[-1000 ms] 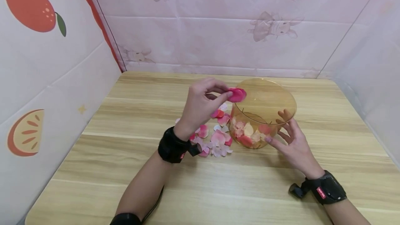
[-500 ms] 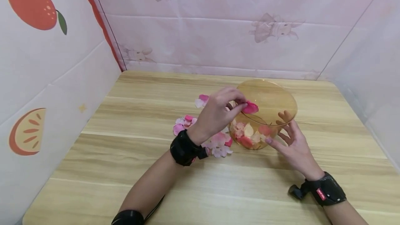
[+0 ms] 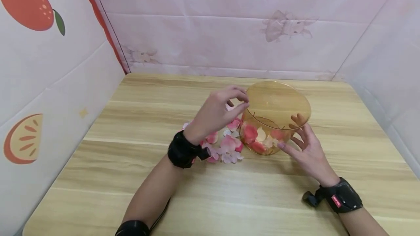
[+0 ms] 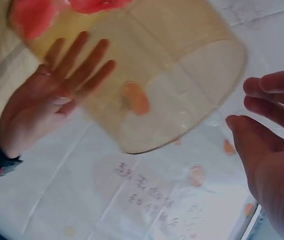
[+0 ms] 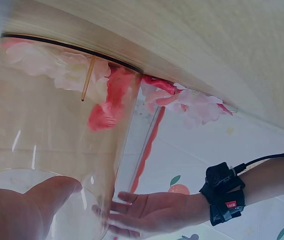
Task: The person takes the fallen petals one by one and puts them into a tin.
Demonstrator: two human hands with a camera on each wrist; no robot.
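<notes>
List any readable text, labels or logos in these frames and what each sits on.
Nothing can be read.
Red tag on the right wrist strap: white marks, too small.
Red tag on the left wrist strap: white marks, too blurred.
Faint mirrored writing on the wall sheet, left wrist view: illegible.
Walls carry only fruit and rabbit pictures, no words.
</notes>
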